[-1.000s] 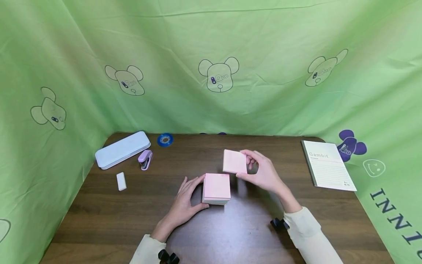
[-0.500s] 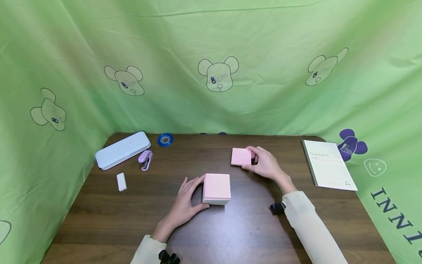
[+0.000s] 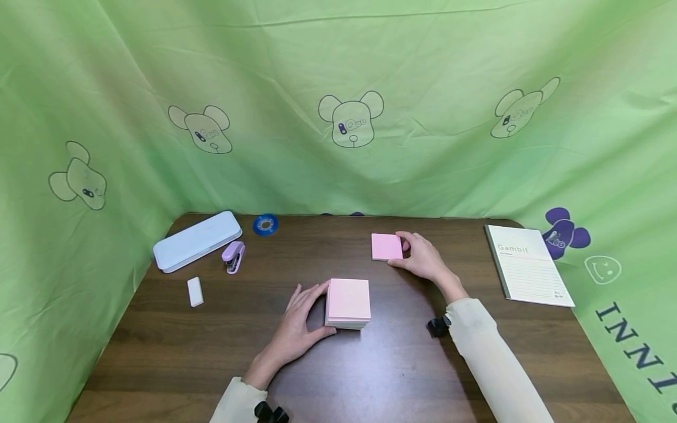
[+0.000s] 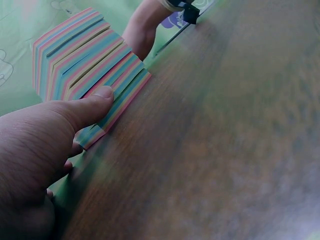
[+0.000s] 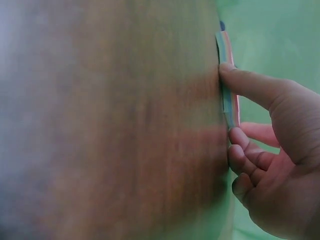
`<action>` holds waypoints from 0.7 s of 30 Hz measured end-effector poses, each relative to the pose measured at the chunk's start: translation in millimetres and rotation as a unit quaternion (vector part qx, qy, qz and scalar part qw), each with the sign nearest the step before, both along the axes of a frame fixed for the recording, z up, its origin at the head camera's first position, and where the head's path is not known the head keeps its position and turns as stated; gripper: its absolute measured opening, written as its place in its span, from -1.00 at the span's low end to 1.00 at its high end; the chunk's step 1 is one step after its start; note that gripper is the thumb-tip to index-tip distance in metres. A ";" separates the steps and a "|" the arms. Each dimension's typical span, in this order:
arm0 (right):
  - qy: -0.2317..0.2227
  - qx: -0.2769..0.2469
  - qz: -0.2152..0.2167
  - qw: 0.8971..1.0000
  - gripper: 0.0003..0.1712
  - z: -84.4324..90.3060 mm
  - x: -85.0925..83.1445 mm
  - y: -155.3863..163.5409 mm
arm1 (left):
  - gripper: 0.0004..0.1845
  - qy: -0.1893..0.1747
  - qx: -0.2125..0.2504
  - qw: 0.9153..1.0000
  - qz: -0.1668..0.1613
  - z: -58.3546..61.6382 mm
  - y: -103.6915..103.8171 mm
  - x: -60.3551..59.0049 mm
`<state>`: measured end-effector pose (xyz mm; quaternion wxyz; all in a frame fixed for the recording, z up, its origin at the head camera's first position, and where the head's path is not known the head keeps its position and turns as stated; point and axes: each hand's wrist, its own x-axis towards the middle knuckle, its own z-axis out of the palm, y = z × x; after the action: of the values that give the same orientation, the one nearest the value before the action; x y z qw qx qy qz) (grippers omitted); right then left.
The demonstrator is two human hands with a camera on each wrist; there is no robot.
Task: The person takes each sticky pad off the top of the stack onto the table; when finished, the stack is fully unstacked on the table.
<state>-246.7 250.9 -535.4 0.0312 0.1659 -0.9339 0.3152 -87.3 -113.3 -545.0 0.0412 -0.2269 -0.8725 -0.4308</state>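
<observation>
A thick stack of square sticky notes point(image 3: 348, 298), pink on top, stands at the middle of the table. My left hand point(image 3: 296, 326) holds it from the left, thumb at the near corner and fingers at the far one. Striped coloured edges of the stack point(image 4: 90, 60) show in the left wrist view. Farther back and to the right, my right hand point(image 3: 425, 258) pinches a thin pink sticky note pad point(image 3: 386, 247) by its right side. In the right wrist view this pad point(image 5: 229, 102) is edge-on at the tabletop, with the thumb on its near edge.
On the dark wooden table point(image 3: 174, 364), a pale blue case point(image 3: 197, 241), a purple stapler point(image 3: 233, 257), a white eraser point(image 3: 194, 291) and a blue tape roll point(image 3: 265, 224) lie at the left. A notebook point(image 3: 526, 264) lies at the right. Behind hangs a green curtain point(image 3: 275, 164).
My right hand has carried the thin pad away from the stack, back and right, and lowered it to the table. The left hand has stayed at the stack.
</observation>
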 end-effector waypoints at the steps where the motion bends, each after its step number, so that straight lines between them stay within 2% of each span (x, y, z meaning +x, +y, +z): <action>1: -0.008 0.003 -0.002 1.000 -0.04 5.2 0.3 -2.5 | 0.11 0.002 -0.001 1.000 0.000 -0.1 -0.2 0.0; 7: -0.037 0.028 -0.014 0.999 -0.03 20.8 -7.8 -10.6 | 0.11 0.002 -0.009 1.000 0.000 -1.1 -1.1 0.2; 11: -0.047 0.020 -0.025 0.998 0.01 19.4 -18.5 -10.2 | 0.11 0.003 -0.009 1.000 0.001 -1.4 -1.2 0.2; 13: -0.047 0.019 -0.034 0.998 0.01 12.7 -26.4 -8.7 | 0.11 0.003 -0.009 1.000 0.001 -1.1 -1.1 0.2; 16: -0.065 0.032 -0.046 0.996 0.02 17.1 -26.9 -11.8 | 0.11 -0.003 -0.009 1.000 0.000 -1.0 -1.4 -0.1; 20: -0.063 0.031 -0.047 0.996 0.03 18.9 -24.5 -11.8 | 0.12 0.000 -0.009 1.000 0.000 -2.0 -1.7 -0.5; 21: -0.054 0.018 -0.038 0.998 0.04 9.6 -30.7 -6.7 | 0.13 0.006 -0.010 1.000 0.000 -2.3 -1.5 -0.6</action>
<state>-277.4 244.2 -525.8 -0.0107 0.1134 -0.9454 0.3053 -87.9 -114.9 -547.4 0.0439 -0.2298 -0.8765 -0.4207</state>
